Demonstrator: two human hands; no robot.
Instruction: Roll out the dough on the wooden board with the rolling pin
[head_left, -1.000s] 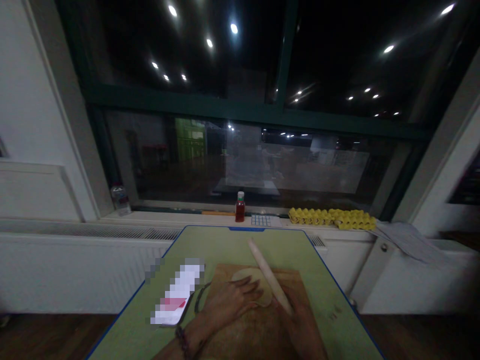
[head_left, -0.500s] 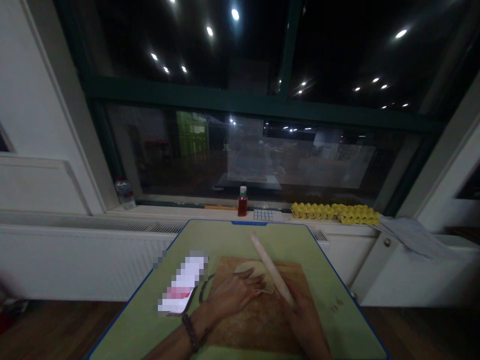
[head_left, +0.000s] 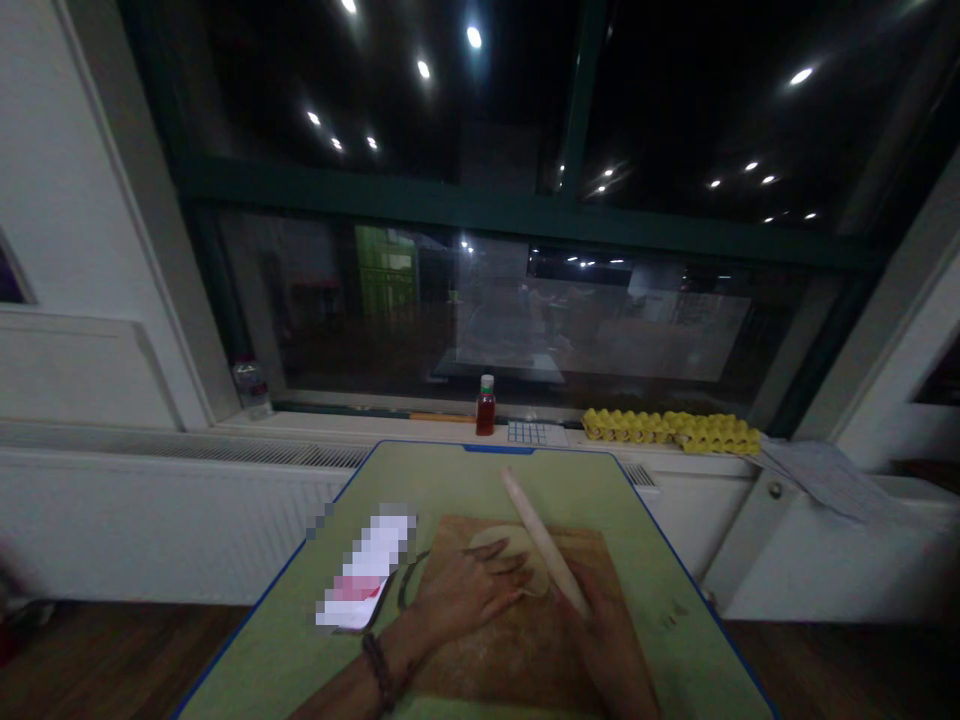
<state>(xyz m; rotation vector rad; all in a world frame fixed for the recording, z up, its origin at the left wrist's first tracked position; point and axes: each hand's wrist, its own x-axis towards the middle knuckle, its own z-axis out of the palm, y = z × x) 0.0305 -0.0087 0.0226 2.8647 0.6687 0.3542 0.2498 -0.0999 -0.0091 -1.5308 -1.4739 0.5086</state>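
My right hand [head_left: 604,640] is wrapped around the near end of a wooden rolling pin [head_left: 536,530]. The pin slants away to the upper left, past the right side of a thin, pale round of dough [head_left: 536,572]. On the dough's left part rest the stretched, slightly spread fingers of my left hand [head_left: 457,590], which wears a dark beaded bracelet [head_left: 378,672]. My left fingers cover some of the dough. Beneath both hands lies a wooden cutting board [head_left: 510,660] with faint pale smears. The exact contact between pin and dough cannot be made out.
The board sits on a green, blue-edged table [head_left: 442,470]. A phone [head_left: 367,570], partly pixelated, lies left of it, beside a dark cable [head_left: 409,580]. On the windowsill stand a bottle of red liquid [head_left: 486,410], yellow egg cartons [head_left: 667,430] and a clear bottle [head_left: 251,388].
My left fingers have shifted slightly on the dough. Its near edge, curled up before, looks flatter. The rolling pin stays almost in place in my right hand.
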